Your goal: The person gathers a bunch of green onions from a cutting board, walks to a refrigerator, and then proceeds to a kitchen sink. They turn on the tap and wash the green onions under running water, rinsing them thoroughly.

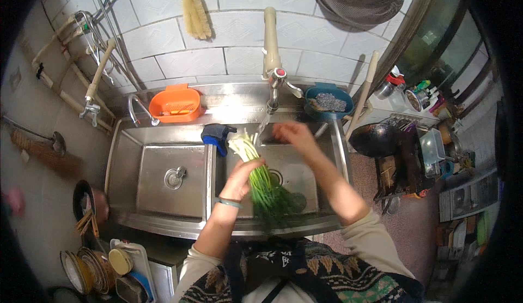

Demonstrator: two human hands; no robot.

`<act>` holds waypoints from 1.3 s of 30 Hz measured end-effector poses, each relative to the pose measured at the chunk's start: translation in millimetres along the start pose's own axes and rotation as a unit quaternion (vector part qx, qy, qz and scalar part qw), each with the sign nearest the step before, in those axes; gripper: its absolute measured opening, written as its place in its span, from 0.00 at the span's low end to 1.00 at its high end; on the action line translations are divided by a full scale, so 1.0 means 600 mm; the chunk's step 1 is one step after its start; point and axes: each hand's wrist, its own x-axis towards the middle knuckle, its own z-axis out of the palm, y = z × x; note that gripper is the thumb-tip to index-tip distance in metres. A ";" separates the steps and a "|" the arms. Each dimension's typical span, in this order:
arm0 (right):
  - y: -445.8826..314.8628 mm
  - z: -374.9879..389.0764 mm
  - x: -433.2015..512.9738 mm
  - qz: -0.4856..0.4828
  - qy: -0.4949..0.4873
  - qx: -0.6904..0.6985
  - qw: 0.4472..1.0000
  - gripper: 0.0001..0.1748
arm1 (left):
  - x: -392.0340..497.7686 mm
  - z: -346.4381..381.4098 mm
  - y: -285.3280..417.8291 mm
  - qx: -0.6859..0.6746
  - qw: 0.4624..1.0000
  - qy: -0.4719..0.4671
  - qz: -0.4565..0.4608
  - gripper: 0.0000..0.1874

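My left hand (241,178) grips a bunch of green onions (261,180) around its pale stalks, over the right basin (302,160) of a steel double sink. The white ends point up and left, and the dark green leaves hang toward me. Water runs from the faucet (274,92) beside the white ends. Right of the stream is my right hand (292,133), blurred and apart from the bunch; its fingers look bent, and whether they hold anything is unclear. A dark and blue cloth (216,136) hangs over the divider at the basins' back.
An orange caddy (175,107) and a teal caddy (330,100) with a steel scourer stand on the sink's back ledge. The left basin (163,196) has a drain strainer. A small curved spout (139,109) rises behind it. A wok (374,140) lies at the right.
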 end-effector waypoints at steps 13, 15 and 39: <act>0.102 0.099 0.023 -0.006 -0.098 0.093 0.991 0.05 | 0.001 -0.027 -0.044 0.088 0.987 0.054 0.122 0.15; 0.101 0.102 0.027 0.034 -0.067 0.149 0.986 0.04 | 0.000 -0.025 -0.044 0.076 0.993 0.052 0.077 0.13; 0.105 0.081 0.013 0.019 -0.139 0.144 0.980 0.11 | -0.010 -0.031 -0.035 0.068 0.997 0.015 0.040 0.16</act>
